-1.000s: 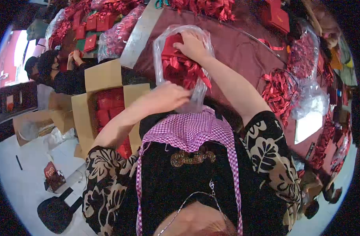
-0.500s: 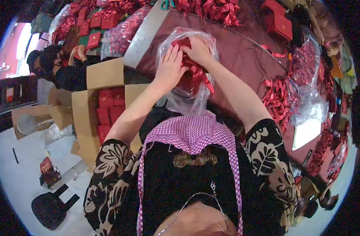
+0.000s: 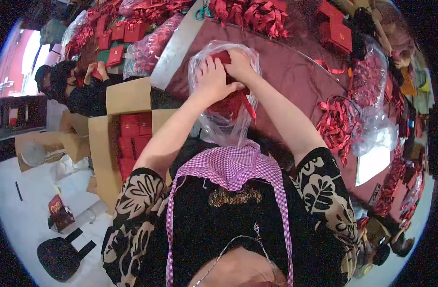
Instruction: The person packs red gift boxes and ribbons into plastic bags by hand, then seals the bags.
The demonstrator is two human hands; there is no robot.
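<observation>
A clear plastic bag (image 3: pixel 226 131) holding glossy red ribbons (image 3: pixel 228 106) lies in front of me at the near side of the table. My left hand (image 3: pixel 212 79) rests inside the bag's mouth on the red contents, its fingers spread apart. Beside it, my right hand (image 3: pixel 240 67) is curled down over the red ribbons, with the fingertips mostly hidden. Red material shows between the two hands. One ribbon end hangs loose below my right wrist.
An open cardboard box (image 3: pixel 128 98) with red boxes (image 3: pixel 135 125) stands to my left. A metal strip (image 3: pixel 177 48) and teal scissors (image 3: pixel 202 11) lie beyond it. Loose ribbons (image 3: pixel 340 122) and another plastic bag (image 3: pixel 374 126) are at right. A co-worker (image 3: pixel 80 88) sits at far left.
My right hand has curled its fingers inward over the ribbons. My left hand's fingers have spread further apart. The bag has shifted slightly. The co-worker now holds a red item.
</observation>
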